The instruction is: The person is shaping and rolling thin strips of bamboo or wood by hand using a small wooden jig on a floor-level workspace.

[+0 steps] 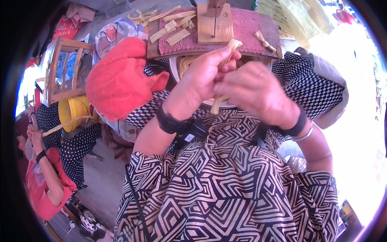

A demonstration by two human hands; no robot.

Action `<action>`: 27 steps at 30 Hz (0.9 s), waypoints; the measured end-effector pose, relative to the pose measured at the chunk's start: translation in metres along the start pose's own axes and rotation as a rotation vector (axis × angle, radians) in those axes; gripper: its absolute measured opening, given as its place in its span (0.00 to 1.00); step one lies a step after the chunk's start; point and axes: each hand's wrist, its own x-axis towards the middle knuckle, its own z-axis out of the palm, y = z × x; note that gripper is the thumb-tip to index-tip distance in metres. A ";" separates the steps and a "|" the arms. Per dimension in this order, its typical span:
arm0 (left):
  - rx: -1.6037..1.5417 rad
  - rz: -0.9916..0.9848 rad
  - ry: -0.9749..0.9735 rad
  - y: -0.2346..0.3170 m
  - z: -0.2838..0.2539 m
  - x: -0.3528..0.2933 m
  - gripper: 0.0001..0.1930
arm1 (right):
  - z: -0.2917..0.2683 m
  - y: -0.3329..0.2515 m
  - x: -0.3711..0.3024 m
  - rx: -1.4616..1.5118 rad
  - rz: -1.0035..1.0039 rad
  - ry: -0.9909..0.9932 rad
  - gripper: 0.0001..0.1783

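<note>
My left hand is closed around a bundle of pale yellow, dry, straw-like strips, whose upper end sticks out above the thumb. A lower end of the same pale material hangs out beneath the hands. My right hand is beside the left, smeared by motion, and its fingers are partly hidden. Under both hands is a round metal basin with more pale strips in it. Just beyond stands a wooden block with a thin metal rod, on a board covered by a pink cloth.
Cut strips lie on the board's left, and a small tied piece on its right. A red towel covers my left knee. At the left, another person's hands hold a long pale strip near a yellow bucket.
</note>
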 end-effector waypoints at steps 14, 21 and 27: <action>1.334 0.500 -0.010 -0.026 0.000 -0.017 0.08 | 0.018 0.012 -0.020 0.158 0.405 0.164 0.07; 1.774 1.028 0.342 -0.028 0.001 -0.013 0.04 | 0.033 0.019 -0.024 0.836 1.193 0.351 0.06; 1.819 1.186 0.362 -0.032 -0.002 -0.003 0.05 | 0.041 0.020 -0.031 0.744 1.075 0.511 0.03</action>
